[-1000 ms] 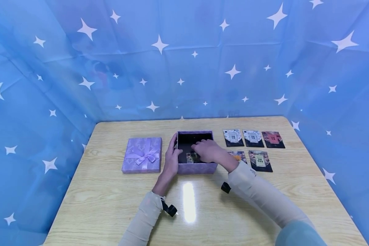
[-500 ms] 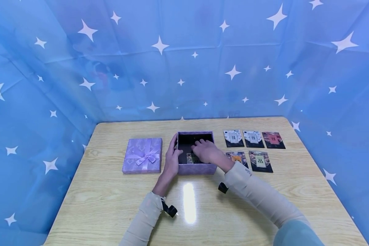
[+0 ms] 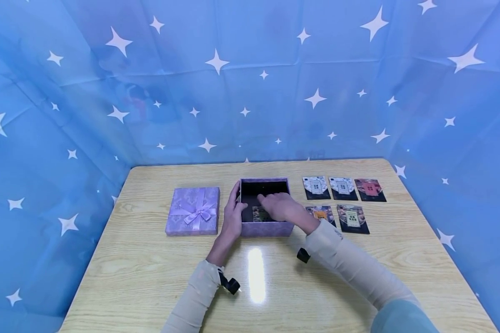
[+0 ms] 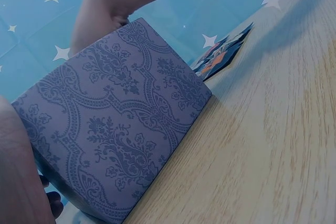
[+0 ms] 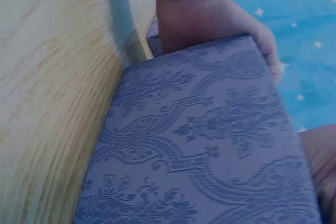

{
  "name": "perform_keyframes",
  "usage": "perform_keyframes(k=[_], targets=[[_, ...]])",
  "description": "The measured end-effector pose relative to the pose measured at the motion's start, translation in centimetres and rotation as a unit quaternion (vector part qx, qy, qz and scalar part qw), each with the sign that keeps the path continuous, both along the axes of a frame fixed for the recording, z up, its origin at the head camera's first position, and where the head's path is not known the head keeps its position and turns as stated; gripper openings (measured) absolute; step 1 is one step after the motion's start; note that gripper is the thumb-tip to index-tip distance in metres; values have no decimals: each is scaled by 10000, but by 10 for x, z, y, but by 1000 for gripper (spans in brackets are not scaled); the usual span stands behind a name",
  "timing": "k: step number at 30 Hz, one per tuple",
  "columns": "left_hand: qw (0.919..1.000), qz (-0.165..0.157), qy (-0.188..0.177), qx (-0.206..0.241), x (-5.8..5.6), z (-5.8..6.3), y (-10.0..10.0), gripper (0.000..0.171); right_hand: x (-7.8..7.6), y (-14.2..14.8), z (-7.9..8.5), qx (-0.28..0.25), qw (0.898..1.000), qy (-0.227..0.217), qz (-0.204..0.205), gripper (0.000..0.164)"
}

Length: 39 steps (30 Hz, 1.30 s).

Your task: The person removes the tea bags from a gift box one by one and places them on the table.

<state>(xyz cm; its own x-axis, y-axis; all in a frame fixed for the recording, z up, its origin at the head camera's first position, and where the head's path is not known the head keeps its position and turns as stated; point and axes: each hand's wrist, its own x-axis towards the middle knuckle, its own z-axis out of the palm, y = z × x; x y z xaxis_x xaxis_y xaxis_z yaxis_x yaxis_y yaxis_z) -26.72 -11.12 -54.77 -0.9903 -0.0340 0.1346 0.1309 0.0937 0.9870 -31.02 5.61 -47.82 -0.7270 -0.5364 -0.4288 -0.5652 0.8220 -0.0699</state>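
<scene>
An uncovered purple patterned gift box (image 3: 266, 228) stands mid-table, its inside dark. My left hand (image 3: 232, 216) grips the box's left wall; the thumb hooks over the rim and the fingers lie along the outside. In the right wrist view this left hand (image 5: 207, 24) shows beyond the box's patterned front (image 5: 199, 124). My right hand (image 3: 280, 206) reaches into the box over its right part. A small printed packet (image 3: 258, 213) lies at the bottom near the front wall, partly under that hand. The right fingertips are hidden, so whether they pinch the packet is unclear.
Left of the box lies its purple lid (image 3: 192, 211) with a ribbon bow. To the right, several printed packets lie in two rows, among them a red one (image 3: 370, 190), a green-labelled one (image 3: 353, 218) and an orange-labelled one (image 3: 321, 214) near my right wrist. Starry blue cloth (image 3: 250, 115) surrounds the table.
Inside the box, the right hand's fingers have shifted from a raised curl to a flatter pose. The left hand, box, lid and loose packets stay where they were.
</scene>
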Motion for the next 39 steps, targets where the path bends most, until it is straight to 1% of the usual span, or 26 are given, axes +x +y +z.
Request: perform_keyframes(k=[2, 5, 8, 12, 13, 16, 18, 23, 26, 29, 31, 34, 37, 39], targets=[[10000, -15, -21, 13, 1, 0, 0, 72, 2, 2, 4, -222, 9997, -32, 62, 43], [10000, -34, -25, 39, 1, 0, 0, 72, 3, 6, 10, -650, 9977, -120, 136, 44], [10000, -53, -24, 47, 1, -2, 0, 71, 5, 11, 17, -991, 9946, -122, 277, 37], [9999, -112, -47, 75, 0, -1, -1, 71, 5, 18, 25, -1232, 9912, -230, 418, 9], [9999, -127, -54, 87, 0, -1, -1, 71, 5, 20, 26, -1300, 9902, -253, 436, 11], [9998, -169, -74, 125, 1, 0, -1, 71, 7, 26, 32, -1544, 9867, -301, 400, 25], [9997, -170, -89, 151, 2, 1, 0, 72, 8, 31, 36, -1838, 9821, -281, 301, 23], [9997, -63, -149, 158, 2, 1, 0, 72, 12, 42, 45, -2449, 9693, -209, -52, 2], [9999, 10, -146, 76, 1, 1, 1, 72, 13, 46, 47, -2615, 9650, -81, -193, 8], [10000, 24, -82, 23, 1, 0, 0, 71, 13, 49, 50, -2846, 9581, 23, -331, 17], [10000, 17, -32, 7, 1, 0, 0, 71, 12, 52, 51, -3108, 9496, 59, -404, 17], [10000, 26, -3, 6, 0, -1, 1, 72, 12, 58, 52, -3628, 9302, 59, -559, 14], [10000, 45, -39, 28, 1, 0, 1, 73, 13, 65, 50, -4171, 9050, -19, -839, 14], [10000, 63, -69, 32, 1, 1, 1, 73, 14, 70, 48, -4509, 8858, -162, -1089, 17]])
